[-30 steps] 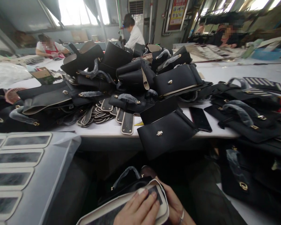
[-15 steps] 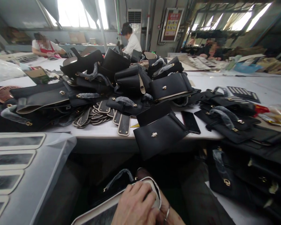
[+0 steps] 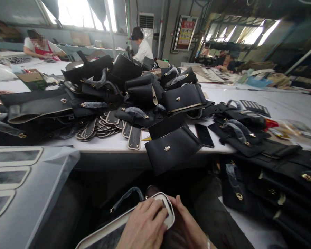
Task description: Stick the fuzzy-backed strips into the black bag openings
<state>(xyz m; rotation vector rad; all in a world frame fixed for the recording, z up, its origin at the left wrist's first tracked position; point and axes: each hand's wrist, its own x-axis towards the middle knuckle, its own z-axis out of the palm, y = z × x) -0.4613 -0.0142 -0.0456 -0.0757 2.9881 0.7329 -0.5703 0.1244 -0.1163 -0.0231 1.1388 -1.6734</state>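
Observation:
At the bottom centre lies a black bag [image 3: 107,238], its rounded cream-edged panel facing up. My left hand [image 3: 142,221] lies over the panel's far end with bent fingers, gripping it at the cream rim. My right hand [image 3: 190,223] is at the right side of that end, its fingers stretched out and its palm toward the bag's dark side. Just beyond them a plastic-wrapped handle [image 3: 126,197] arches up. The thumb of my left hand is hidden, and the bag's lower part runs out of view.
Black handbags [image 3: 142,86] are heaped on the white table [image 3: 106,147], with loose cream-edged pieces [image 3: 93,129] at their front. One flap bag [image 3: 171,152] overhangs the edge near a phone [image 3: 204,135]. More panels [image 3: 7,178] lie at left; bags [image 3: 261,193] hang at right. Several people work behind.
My right hand has come out from under my left hand and now stretches along the bag's right side. The left hand stays on the panel. The view has shifted slightly right.

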